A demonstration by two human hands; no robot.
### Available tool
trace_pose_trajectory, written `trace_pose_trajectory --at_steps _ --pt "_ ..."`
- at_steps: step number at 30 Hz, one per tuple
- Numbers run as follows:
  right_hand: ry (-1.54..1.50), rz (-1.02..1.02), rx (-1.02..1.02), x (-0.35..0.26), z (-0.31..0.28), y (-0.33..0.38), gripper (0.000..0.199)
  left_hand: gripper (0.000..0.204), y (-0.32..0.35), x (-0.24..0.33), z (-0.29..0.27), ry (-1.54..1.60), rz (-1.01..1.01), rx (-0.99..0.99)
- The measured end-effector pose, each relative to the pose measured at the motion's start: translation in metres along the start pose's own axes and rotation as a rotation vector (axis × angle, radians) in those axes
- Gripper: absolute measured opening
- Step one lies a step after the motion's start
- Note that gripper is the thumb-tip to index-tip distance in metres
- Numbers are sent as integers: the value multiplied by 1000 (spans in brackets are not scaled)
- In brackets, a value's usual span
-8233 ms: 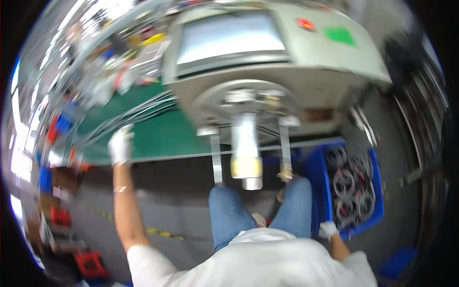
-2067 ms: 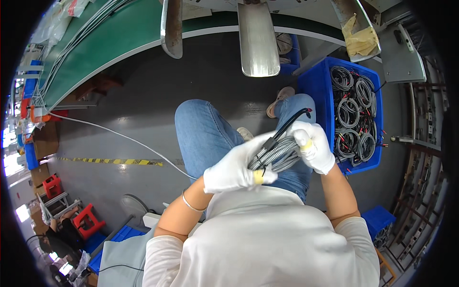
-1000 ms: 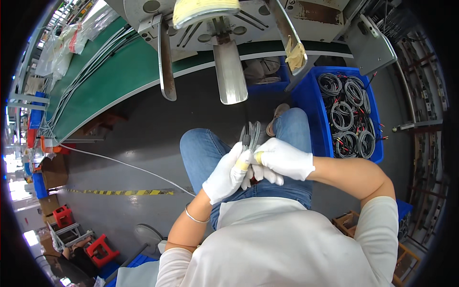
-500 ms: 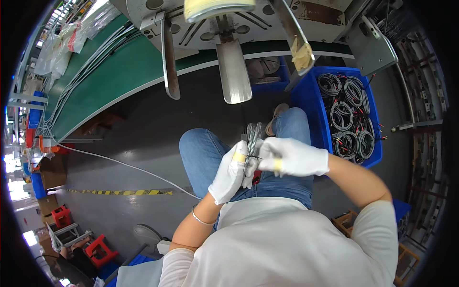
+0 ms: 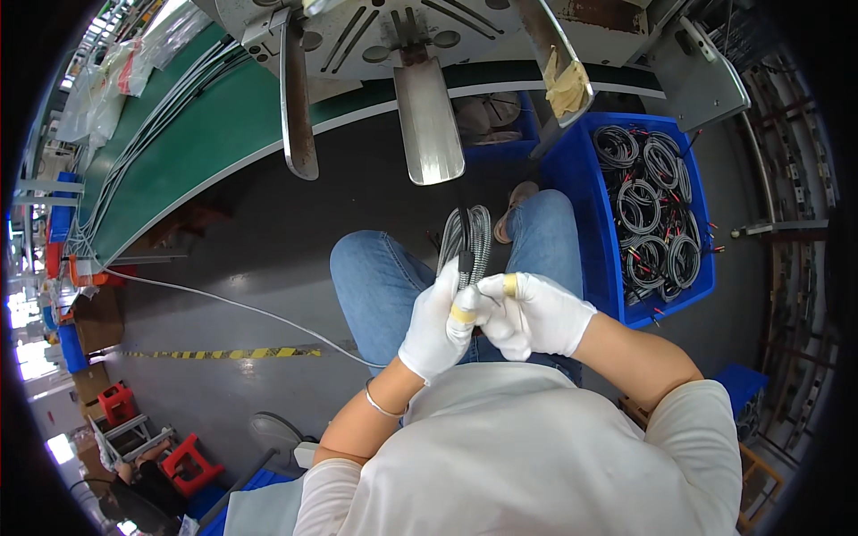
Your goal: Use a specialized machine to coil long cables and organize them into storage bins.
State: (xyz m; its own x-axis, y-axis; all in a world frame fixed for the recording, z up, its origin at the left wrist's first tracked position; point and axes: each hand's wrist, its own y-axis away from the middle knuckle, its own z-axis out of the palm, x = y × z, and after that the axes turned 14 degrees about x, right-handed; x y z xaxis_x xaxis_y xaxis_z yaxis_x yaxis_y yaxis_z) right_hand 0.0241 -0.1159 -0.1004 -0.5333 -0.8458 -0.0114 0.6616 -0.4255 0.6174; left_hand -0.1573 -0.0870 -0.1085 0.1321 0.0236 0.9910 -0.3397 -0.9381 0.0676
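A coil of grey cable point(image 5: 480, 234) with a black part beside it stands out over the gap between my knees. My left hand point(image 5: 438, 328), in a white glove with yellow tape on one finger, is closed around the coil's near end. Close against it, my right hand point(image 5: 547, 314), gloved and taped the same way, has its thumb and finger pinched together. A thin dark strand shows by those fingertips, too small to make out well. The near part of the coil is hidden by the gloves.
A blue crate point(image 5: 605, 214) at the right holds several coiled grey cables with red and black ends. Ahead, a machine with metal arms and a central metal chute point(image 5: 429, 125) overhangs my knees. Long cables point(image 5: 147, 134) lie on the green table point(image 5: 201, 147) at the left.
The coil now extends farther forward and shows more openly beyond my left hand. My right hand has turned and come lower, nearer my body. The view has shifted slightly.
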Motion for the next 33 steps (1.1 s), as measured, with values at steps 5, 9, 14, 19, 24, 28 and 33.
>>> trace_pose_trajectory --at_steps 5,9,14,19,24,28,33 --pt "487 -435 243 3 15 -1 23 57 0 5 -2 -144 32 -71" --pt "2279 -1297 385 -19 31 8 13 44 -6 12 -9 35 -140 -171" --pt "2695 -1416 0 -45 33 8 12 49 -11 12 -9 274 -528 -269" --pt "1206 -513 411 -45 15 29 58 57 -5 4 -3 351 -511 -176" --pt "149 -27 177 -6 0 23 68 58 1 -1 6 291 -339 -93" --pt "-6 38 114 5 -4 8 44 55 2 -3 14 81 -50 -38" --pt "281 -159 252 -3 16 16 31 51 5 -1 10 10 -44 -64"
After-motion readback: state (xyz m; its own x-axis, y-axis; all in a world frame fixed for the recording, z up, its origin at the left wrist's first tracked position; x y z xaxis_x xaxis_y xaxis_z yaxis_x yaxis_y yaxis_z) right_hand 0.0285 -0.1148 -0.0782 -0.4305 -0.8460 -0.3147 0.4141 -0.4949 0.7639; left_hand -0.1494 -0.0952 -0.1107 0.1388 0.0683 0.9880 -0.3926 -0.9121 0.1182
